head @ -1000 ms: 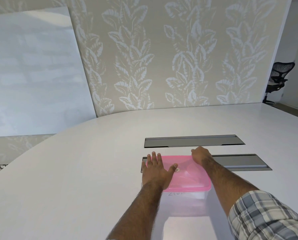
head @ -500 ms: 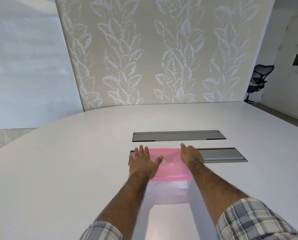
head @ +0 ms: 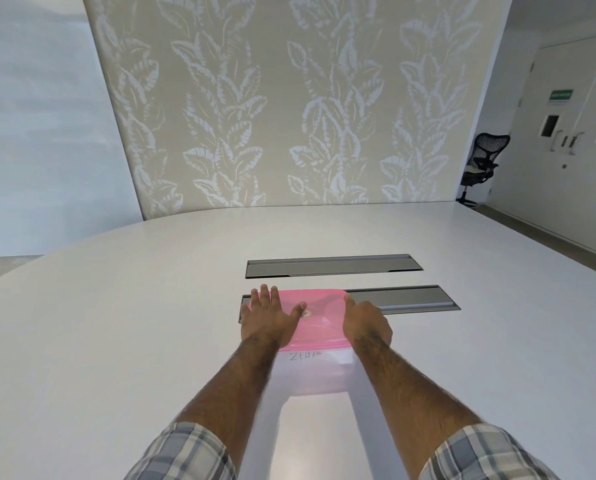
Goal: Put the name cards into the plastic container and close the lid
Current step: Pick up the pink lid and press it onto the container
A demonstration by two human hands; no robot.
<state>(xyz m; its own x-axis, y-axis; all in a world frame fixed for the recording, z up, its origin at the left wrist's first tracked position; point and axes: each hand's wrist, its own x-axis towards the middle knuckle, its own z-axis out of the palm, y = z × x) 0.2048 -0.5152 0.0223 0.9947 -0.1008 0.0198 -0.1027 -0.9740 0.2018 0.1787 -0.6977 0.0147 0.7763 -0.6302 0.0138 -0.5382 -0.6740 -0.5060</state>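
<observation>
A clear plastic container (head: 319, 375) stands on the white table (head: 116, 341) with its pink lid (head: 319, 317) lying on top. Through the near wall shows a white name card (head: 305, 355) with handwritten letters. My left hand (head: 267, 317) lies flat on the lid's left side, fingers straight and spread, thumb near the centre. My right hand (head: 366, 323) sits on the lid's right edge. Its thumb lies on top and its fingers curl down over the side, out of sight.
Two grey recessed cable trays lie in the table, one (head: 334, 266) beyond the container and one (head: 407, 297) partly under its far end. A black office chair (head: 482, 164) stands by the wall at the right, near white doors.
My right hand has slid from the lid's far right corner back along the right edge. My left hand stays flat on the lid. The view has tilted upward.
</observation>
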